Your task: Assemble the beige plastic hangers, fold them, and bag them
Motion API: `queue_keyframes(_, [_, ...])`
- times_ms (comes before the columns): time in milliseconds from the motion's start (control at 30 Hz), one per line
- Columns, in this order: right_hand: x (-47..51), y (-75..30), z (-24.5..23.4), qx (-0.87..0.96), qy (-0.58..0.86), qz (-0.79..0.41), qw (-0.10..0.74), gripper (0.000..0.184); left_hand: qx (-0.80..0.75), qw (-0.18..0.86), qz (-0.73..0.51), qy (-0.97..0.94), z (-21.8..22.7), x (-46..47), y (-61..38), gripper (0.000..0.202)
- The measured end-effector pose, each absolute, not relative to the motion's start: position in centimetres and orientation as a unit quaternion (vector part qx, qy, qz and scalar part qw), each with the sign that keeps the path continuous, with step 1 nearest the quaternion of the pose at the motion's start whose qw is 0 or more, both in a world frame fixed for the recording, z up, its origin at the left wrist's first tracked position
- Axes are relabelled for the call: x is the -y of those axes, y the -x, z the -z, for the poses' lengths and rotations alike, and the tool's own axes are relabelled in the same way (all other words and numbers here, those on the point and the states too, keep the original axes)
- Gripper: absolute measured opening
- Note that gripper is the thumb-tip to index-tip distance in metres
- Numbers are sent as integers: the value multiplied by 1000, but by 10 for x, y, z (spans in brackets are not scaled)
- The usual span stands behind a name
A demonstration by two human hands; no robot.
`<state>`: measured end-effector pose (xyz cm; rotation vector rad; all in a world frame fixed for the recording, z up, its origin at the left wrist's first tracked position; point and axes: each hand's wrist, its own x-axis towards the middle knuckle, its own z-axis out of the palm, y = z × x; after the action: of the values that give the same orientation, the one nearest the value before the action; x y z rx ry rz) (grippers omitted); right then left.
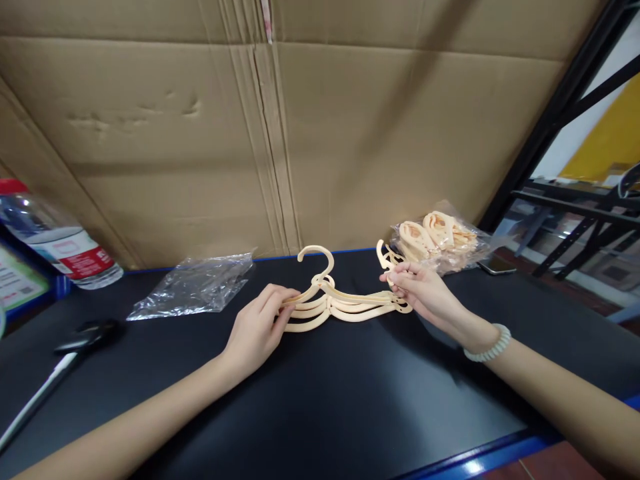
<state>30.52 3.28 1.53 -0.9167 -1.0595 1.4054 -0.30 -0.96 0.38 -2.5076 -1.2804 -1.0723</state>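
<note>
While the left hand point(257, 327) has its grip closed around the left end of the stacked hangers point(329, 305) — six o'clock from the view's middle, over the black counter point(320, 407) — the right hand point(427, 293), at their three o'clock, pinches a pale hook piece point(381, 252). Best, I'd judge, to steady the stack, pinch lightly, and clear the bagged bundle point(441, 233) at two o'clock.

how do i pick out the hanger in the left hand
Below the tall cardboard is a black tabletop. Near its far edge, mid-picture, the left hand grips the cream hanger. Its large open hook and layered arms set it apart from the smaller hooked piece in the right hand and the bagged cream bundles.
</note>
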Motion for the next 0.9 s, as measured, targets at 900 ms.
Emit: queue_keyframes(900, [-19, -308, -27, 470, 394, -696, 375, 27, 435, 20, 375, 818, -4, 10, 5, 14])
